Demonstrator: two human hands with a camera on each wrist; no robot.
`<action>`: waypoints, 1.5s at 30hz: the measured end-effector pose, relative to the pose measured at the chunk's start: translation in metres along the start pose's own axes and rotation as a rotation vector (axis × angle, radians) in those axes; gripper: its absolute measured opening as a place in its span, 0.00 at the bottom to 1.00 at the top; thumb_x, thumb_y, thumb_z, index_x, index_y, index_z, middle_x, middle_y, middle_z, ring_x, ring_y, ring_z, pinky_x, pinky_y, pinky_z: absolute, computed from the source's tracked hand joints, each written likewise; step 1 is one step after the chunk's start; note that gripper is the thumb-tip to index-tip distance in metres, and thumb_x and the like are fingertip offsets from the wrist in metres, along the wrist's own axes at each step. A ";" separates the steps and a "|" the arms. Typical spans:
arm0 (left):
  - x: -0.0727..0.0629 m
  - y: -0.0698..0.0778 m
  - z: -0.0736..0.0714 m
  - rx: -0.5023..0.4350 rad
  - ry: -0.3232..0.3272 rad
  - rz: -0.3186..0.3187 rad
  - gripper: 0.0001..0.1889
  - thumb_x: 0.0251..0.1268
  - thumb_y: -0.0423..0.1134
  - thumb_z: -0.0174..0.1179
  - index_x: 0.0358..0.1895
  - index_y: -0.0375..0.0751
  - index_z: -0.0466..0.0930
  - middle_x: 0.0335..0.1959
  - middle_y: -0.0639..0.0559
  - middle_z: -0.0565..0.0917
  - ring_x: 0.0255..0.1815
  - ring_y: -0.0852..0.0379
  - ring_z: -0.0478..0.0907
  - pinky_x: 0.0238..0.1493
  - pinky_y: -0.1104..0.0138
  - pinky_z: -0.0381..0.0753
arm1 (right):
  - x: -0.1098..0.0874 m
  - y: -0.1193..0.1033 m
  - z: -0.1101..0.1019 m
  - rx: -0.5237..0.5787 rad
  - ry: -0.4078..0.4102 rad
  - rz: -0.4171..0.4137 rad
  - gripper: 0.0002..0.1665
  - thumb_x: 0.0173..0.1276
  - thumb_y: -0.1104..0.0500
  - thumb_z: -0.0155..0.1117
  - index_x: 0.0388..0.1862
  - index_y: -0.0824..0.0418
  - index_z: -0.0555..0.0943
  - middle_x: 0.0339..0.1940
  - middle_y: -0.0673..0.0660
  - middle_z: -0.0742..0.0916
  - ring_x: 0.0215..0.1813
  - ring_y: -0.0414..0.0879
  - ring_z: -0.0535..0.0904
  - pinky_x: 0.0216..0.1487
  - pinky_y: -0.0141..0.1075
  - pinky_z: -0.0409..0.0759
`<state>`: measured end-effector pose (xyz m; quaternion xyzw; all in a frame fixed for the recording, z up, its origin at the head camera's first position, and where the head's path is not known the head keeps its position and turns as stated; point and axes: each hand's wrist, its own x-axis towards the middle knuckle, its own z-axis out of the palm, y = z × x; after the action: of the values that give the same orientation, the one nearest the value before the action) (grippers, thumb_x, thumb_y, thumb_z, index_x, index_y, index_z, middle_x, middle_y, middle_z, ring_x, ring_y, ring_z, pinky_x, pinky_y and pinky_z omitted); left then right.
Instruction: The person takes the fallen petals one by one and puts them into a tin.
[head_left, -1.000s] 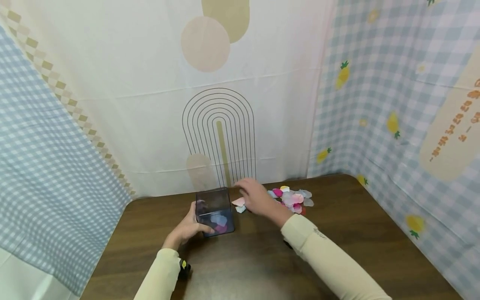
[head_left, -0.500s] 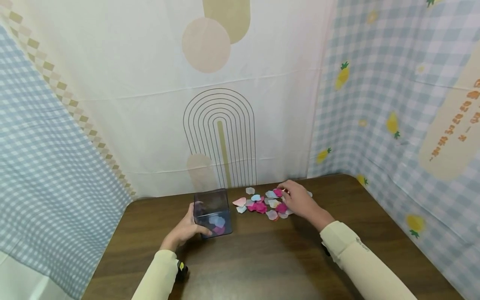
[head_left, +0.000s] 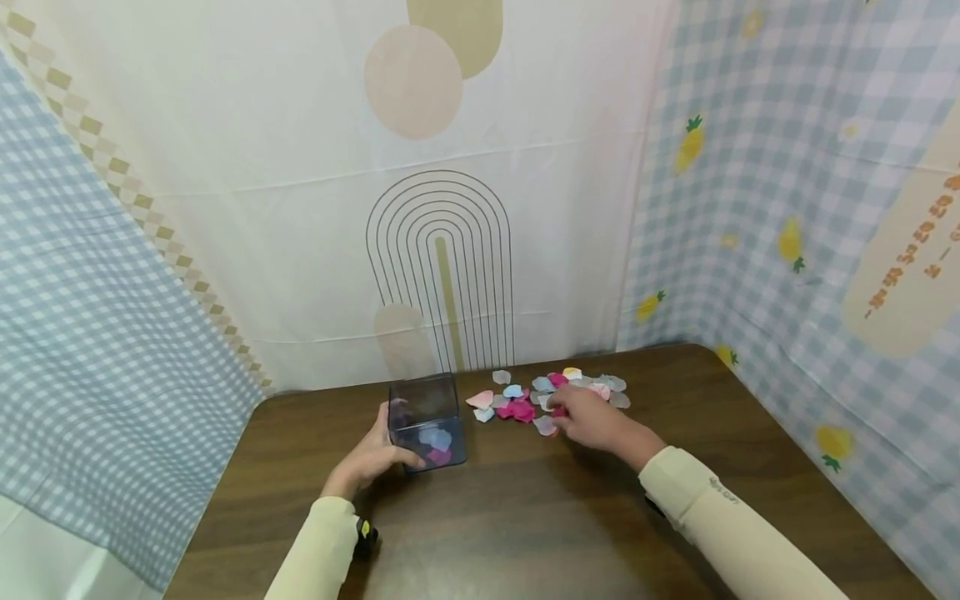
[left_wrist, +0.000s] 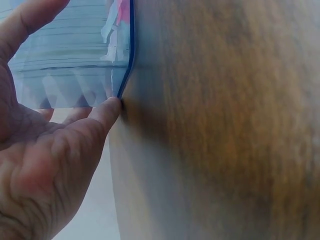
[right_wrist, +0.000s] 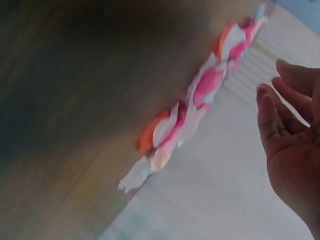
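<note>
A see-through bluish plastic box (head_left: 426, 423) stands on the table, with several blue and pink petals (head_left: 437, 447) inside. My left hand (head_left: 372, 457) grips it at the left side, thumb over the near edge. In the left wrist view, the thumb and the fingers (left_wrist: 106, 114) lie along the clear wall of the box (left_wrist: 65, 55). To the right of the box, loose artificial petals (head_left: 517, 409) in pink, white and light blue lie scattered. Over them hovers my right hand (head_left: 596, 419), its fingers loosely bent. The right wrist view shows nothing between those fingers (right_wrist: 268, 117).
The brown wooden table (head_left: 480, 533) ends at a hanging white cloth (head_left: 315, 250) behind the petals. Checked cloths (head_left: 750, 250) hang at both sides. More petals (head_left: 611, 384) lie right of and behind my right hand.
My right hand has gone from beside the box to the right over the petals, then slightly lower and nearer. The left hand and box have stayed almost still.
</note>
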<state>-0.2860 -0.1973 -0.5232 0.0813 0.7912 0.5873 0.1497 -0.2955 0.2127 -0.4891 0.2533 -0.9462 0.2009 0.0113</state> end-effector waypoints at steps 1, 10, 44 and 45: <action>0.000 0.000 0.000 0.001 -0.002 0.000 0.63 0.41 0.27 0.80 0.80 0.47 0.45 0.72 0.35 0.70 0.67 0.41 0.77 0.75 0.46 0.70 | 0.001 -0.002 0.003 -0.013 -0.035 -0.005 0.13 0.72 0.63 0.69 0.54 0.66 0.87 0.48 0.59 0.90 0.46 0.48 0.83 0.57 0.50 0.85; 0.003 0.002 -0.002 -0.010 -0.003 -0.007 0.62 0.41 0.27 0.80 0.79 0.49 0.46 0.72 0.35 0.70 0.67 0.40 0.78 0.73 0.48 0.73 | 0.015 -0.013 0.016 -0.104 -0.211 0.069 0.12 0.71 0.62 0.73 0.51 0.65 0.87 0.45 0.58 0.87 0.43 0.49 0.82 0.58 0.50 0.86; 0.002 -0.002 0.000 -0.021 -0.001 0.001 0.62 0.40 0.25 0.79 0.79 0.46 0.46 0.70 0.34 0.71 0.65 0.42 0.78 0.70 0.51 0.74 | 0.027 -0.002 0.029 -0.069 -0.109 0.038 0.07 0.72 0.70 0.65 0.36 0.60 0.84 0.30 0.51 0.85 0.34 0.43 0.76 0.41 0.40 0.82; 0.002 -0.002 0.000 -0.019 0.001 -0.001 0.62 0.39 0.25 0.79 0.79 0.46 0.46 0.70 0.34 0.71 0.64 0.42 0.78 0.70 0.51 0.74 | 0.026 -0.004 0.028 -0.063 -0.089 0.019 0.09 0.73 0.70 0.64 0.34 0.59 0.81 0.27 0.51 0.83 0.33 0.43 0.75 0.39 0.39 0.79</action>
<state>-0.2875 -0.1977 -0.5257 0.0792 0.7856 0.5949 0.1503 -0.3145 0.1862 -0.5104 0.2525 -0.9540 0.1594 -0.0249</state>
